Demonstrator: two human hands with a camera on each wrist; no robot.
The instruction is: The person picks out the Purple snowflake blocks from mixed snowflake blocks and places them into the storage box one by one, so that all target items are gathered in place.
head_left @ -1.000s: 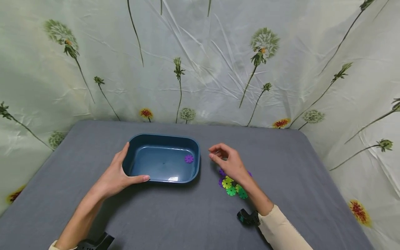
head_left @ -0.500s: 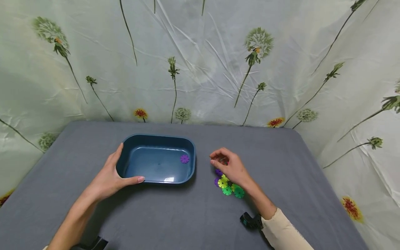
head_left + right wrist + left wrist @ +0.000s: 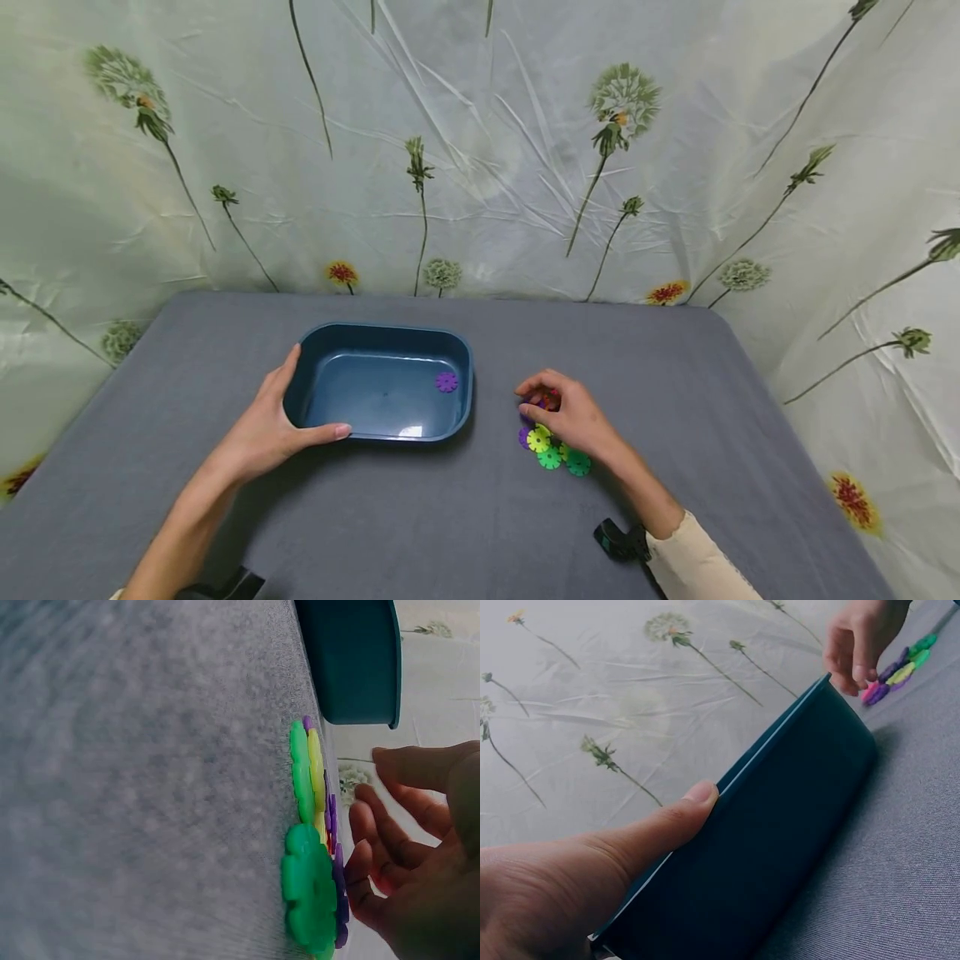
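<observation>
The right hand [image 3: 566, 417] has moved farther from the blue tray [image 3: 367, 396], fingers loosely parted over colourful discs [image 3: 538, 439] on the surface [image 3: 420, 517], while the left hand [image 3: 264, 429] grips the tray holding one purple disc [image 3: 446, 382].

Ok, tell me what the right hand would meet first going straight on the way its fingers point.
Most likely the pile of colored discs, since the fingers of the right hand appear to aim down toward it; the gap is hard to judge.
</observation>
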